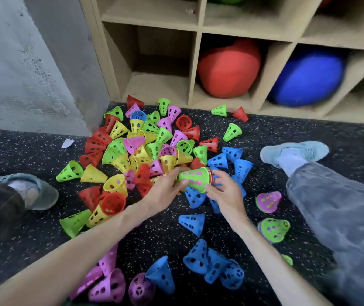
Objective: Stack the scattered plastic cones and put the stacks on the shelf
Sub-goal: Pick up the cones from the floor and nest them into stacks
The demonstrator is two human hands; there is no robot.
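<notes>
A pile of scattered plastic cones [145, 140] in red, green, yellow, pink and blue covers the dark floor before the wooden shelf [198, 47]. My left hand [165, 188] and my right hand [225, 191] together hold a stack of nested cones [195, 178], green outermost, lying sideways with its narrow end to the left. My left hand grips the narrow end; my right hand's fingers curl round the wide rim. Two finished short stacks, one pink-topped [268, 202] and one green-topped [275, 229], stand at the right. Blue cones [215, 266] and pink cones [108, 286] lie near me.
My legs spread to both sides, one shoe at the left [37, 191], one at the right [293, 151]. The shelf's lower cubbies hold a red cushion [229, 67] and a blue cushion [306, 78]; the lower-left cubby [156, 85] holds nothing. A grey wall [22, 62] stands at the left.
</notes>
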